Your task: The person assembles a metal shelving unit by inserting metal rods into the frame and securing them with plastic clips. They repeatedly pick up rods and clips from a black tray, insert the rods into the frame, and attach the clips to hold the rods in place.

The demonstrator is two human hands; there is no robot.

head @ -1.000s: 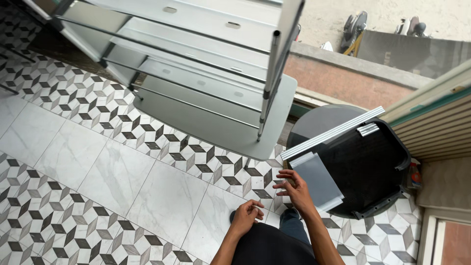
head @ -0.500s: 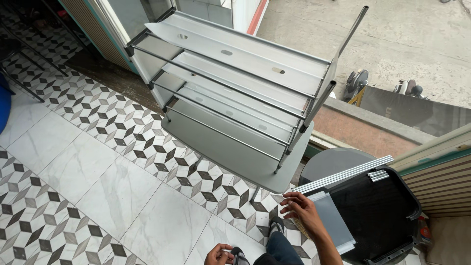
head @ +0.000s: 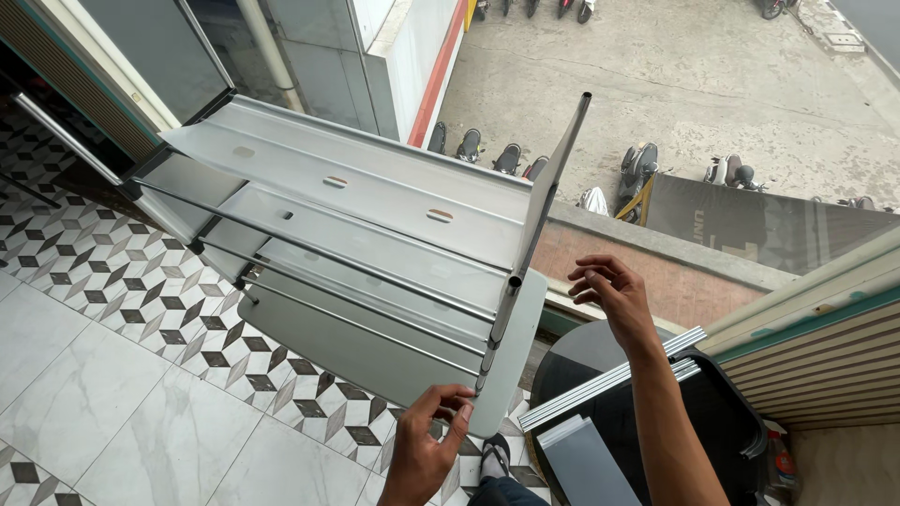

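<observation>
The left hand [head: 427,440] is curled narrow, its fingertips [head: 461,409] pinching the near bottom corner of the tall grey sheet-metal shelf rack with thin steel rails [head: 375,253], whose slanted shelves rise up and away from that hand over the patterned black-and-white tile floor [head: 122,365]. The right hand [head: 609,295] hangs open and empty, fingers loosely spread, just to the right of the rack's upright steel corner post [head: 539,220] without touching it; below its forearm lie a bundle of pale aluminium strips [head: 609,379] across a black plastic tub [head: 712,422]
</observation>
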